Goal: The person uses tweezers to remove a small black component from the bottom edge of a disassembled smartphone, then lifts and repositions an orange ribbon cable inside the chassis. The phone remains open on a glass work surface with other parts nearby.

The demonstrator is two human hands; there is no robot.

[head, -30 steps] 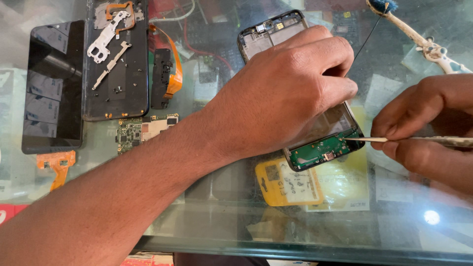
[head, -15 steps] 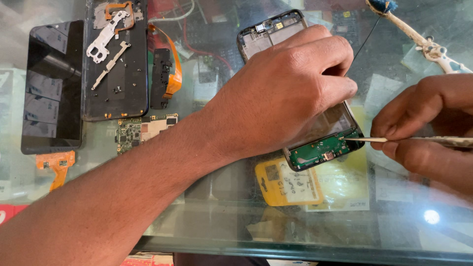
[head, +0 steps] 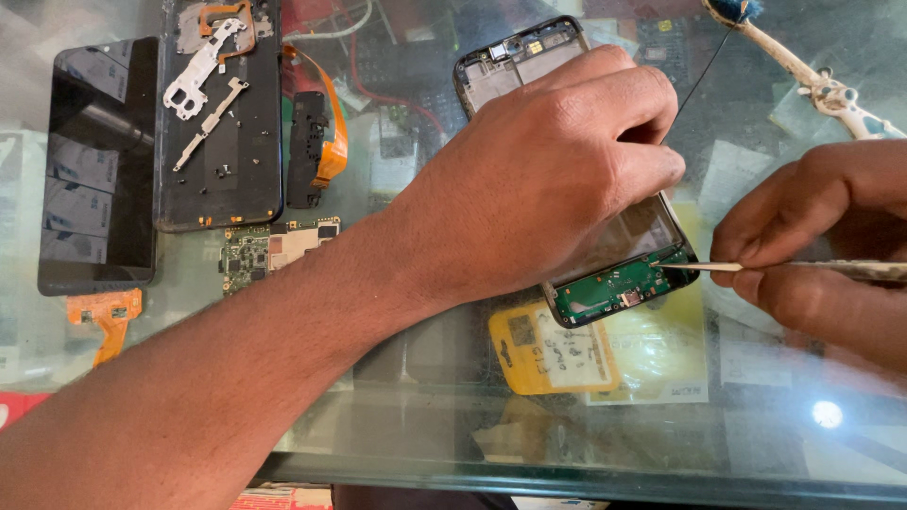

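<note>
While the left hand (head: pixel 557 170) presses flat over the opened phone frame (head: pixel 576 170), fingers curled down on its right edge to pin it to the glass counter (head: pixel 397 416), the right hand (head: pixel 822 236) comes in from three o'clock, pinching a thin pointed tool (head: pixel 704 267). Its tip rests at the upper right corner of the green circuit board (head: pixel 614 288), which sits at the frame's lower end, about five o'clock from the left hand. Doing this well likely means keeping the tip shallow and levering gently, with the frame held dead steady. At nine o'clock lie a removed back panel (head: pixel 222 123), a dark screen (head: pixel 99 165) and an orange flex cable (head: pixel 331 132); a yellow label (head: pixel 553 349) lies at six.
</note>
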